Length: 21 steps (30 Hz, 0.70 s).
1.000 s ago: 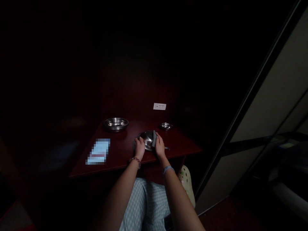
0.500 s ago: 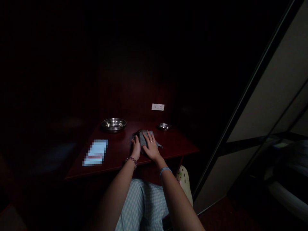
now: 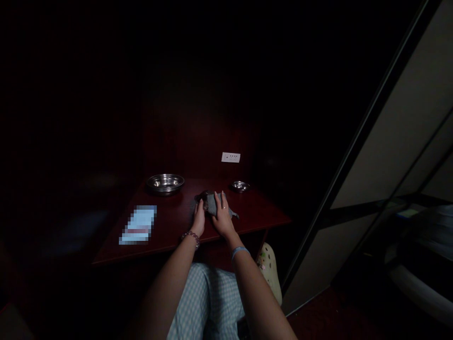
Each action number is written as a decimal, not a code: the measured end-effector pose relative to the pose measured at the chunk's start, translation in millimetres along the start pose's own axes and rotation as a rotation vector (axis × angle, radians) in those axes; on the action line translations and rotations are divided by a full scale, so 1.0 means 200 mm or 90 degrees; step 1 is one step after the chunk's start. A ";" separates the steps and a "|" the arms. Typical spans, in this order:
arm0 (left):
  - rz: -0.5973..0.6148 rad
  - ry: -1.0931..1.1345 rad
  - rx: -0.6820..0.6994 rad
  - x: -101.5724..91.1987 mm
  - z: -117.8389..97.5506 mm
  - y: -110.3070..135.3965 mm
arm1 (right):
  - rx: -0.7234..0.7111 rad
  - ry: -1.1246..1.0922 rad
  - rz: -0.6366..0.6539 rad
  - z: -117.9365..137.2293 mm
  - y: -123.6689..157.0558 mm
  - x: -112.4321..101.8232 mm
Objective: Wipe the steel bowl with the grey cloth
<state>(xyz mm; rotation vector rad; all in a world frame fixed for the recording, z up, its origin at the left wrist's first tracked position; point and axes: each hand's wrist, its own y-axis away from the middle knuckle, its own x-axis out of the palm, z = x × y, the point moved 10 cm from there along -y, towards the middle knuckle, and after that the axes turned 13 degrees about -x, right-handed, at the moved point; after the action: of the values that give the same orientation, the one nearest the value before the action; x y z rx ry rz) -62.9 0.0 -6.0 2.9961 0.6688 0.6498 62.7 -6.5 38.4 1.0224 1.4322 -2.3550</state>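
A grey cloth [image 3: 212, 205] lies bunched on the dark red table, partly over a dark, rounded, faintly shiny thing [image 3: 202, 195] whose kind I cannot make out in the dim light. My right hand [image 3: 222, 217] rests on top of the cloth, palm down, its fingers stretched out and a little apart. A tail of cloth sticks out to its right. At the left side of the dark thing, my left hand [image 3: 199, 220] closes its fingers on the near edge; the fingertips are partly hidden.
A wide steel bowl [image 3: 165, 184] stands at the back left of the table [image 3: 170, 224], a small steel bowl [image 3: 240, 187] at the back right. A blurred-out bright screen [image 3: 139, 224] lies front left. A socket [image 3: 230, 157] is on the wall. Below hangs a pale clog [image 3: 271, 269].
The fingers of my right hand have drawn closer together and shifted slightly on the cloth. More of the dark thing shows beside my left hand. The whole view has slid slightly.
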 end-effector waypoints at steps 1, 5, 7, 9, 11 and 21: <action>-0.010 0.010 -0.007 -0.01 0.01 0.00 | 0.010 -0.006 -0.015 0.00 0.00 -0.01; -0.019 -0.023 -0.013 -0.01 0.00 0.02 | 0.088 0.019 -0.088 -0.04 0.03 -0.07; -0.009 -0.031 -0.016 0.00 0.00 0.03 | 0.122 0.018 -0.109 -0.06 0.05 -0.09; 0.003 -0.022 -0.021 0.02 -0.01 0.05 | 0.138 -0.012 -0.107 -0.07 0.06 -0.08; 0.023 -0.005 -0.023 0.03 -0.02 0.06 | 0.145 -0.051 -0.101 -0.07 0.07 -0.07; -0.021 -0.090 0.034 0.02 -0.08 0.09 | 0.222 -0.243 -0.403 -0.29 0.18 -0.25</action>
<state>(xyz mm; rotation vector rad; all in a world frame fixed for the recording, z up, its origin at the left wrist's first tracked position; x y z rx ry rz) -58.3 -16.4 12.4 3.0348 0.7367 0.4200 142.6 15.1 28.7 0.1276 1.3548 -3.1000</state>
